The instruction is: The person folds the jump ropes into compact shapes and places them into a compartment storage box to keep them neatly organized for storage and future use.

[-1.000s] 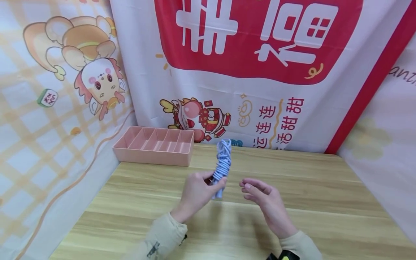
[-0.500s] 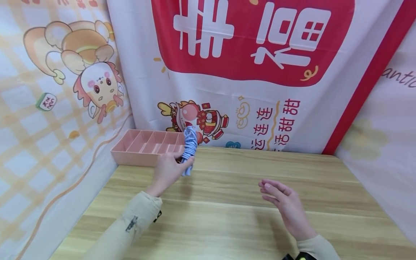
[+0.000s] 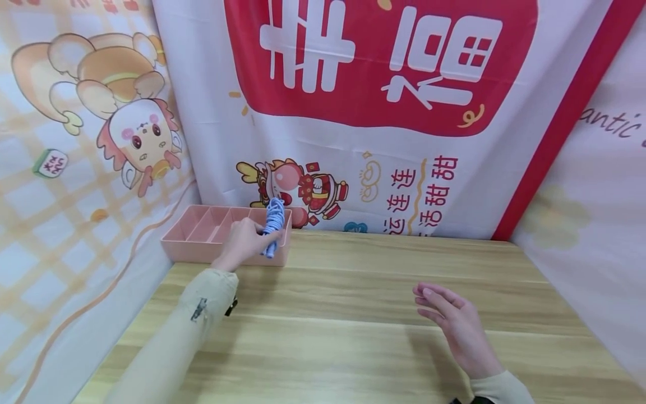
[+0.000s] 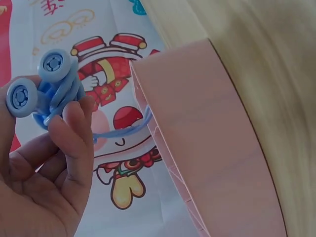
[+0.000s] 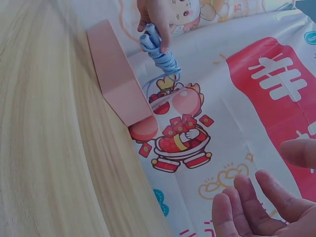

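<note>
Since a second ago your left hand (image 3: 244,242) carried the blue rope bundle (image 3: 273,217) from mid-desk to over the pink tray (image 3: 188,242). Fingers wrap its handles; light, floppy, so grip there. Right hand (image 3: 456,328) hovers relaxed, empty.

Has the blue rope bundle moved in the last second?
Yes. The left hand carried the blue rope bundle leftward and away, from mid-table to over the pink tray.
</note>
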`<control>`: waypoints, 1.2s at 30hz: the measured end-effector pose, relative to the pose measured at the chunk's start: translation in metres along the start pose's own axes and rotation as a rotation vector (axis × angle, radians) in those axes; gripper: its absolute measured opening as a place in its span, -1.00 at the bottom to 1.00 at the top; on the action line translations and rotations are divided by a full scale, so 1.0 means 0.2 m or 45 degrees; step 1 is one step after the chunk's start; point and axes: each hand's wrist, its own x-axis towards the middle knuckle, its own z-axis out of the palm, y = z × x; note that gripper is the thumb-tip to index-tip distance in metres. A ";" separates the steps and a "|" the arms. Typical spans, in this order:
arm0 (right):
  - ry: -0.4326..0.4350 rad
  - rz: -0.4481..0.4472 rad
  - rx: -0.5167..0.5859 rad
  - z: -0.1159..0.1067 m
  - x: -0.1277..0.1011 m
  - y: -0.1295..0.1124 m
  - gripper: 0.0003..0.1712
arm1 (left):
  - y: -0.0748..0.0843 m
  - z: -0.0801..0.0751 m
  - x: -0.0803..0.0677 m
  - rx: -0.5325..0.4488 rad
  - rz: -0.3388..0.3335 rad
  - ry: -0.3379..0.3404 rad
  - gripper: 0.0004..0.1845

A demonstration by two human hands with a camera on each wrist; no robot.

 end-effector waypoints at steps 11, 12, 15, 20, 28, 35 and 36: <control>0.025 -0.008 0.019 -0.08 -0.02 -0.02 -0.64 | 0.01 0.00 0.17 0.095 -0.142 -0.100 -0.53; 0.027 -0.001 0.017 -0.09 -0.02 -0.02 -0.63 | 0.00 0.00 0.18 0.102 -0.157 -0.101 -0.52; 0.034 0.012 0.012 -0.11 -0.02 -0.03 -0.64 | 0.00 0.01 0.23 0.160 -0.158 -0.073 -0.51; 0.033 0.015 0.018 -0.14 -0.03 -0.03 -0.70 | 0.00 0.07 0.29 0.248 -0.156 -0.036 -0.52; 0.020 0.020 0.048 -0.14 -0.03 -0.04 -0.75 | -0.03 0.11 0.30 0.327 -0.142 -0.057 -0.49; -0.010 0.023 0.052 -0.15 -0.03 -0.02 -0.75 | -0.06 0.18 0.34 0.411 -0.135 0.080 -0.31; -0.018 0.020 0.053 -0.15 -0.03 -0.02 -0.76 | -0.06 0.19 0.35 0.431 -0.132 0.107 -0.31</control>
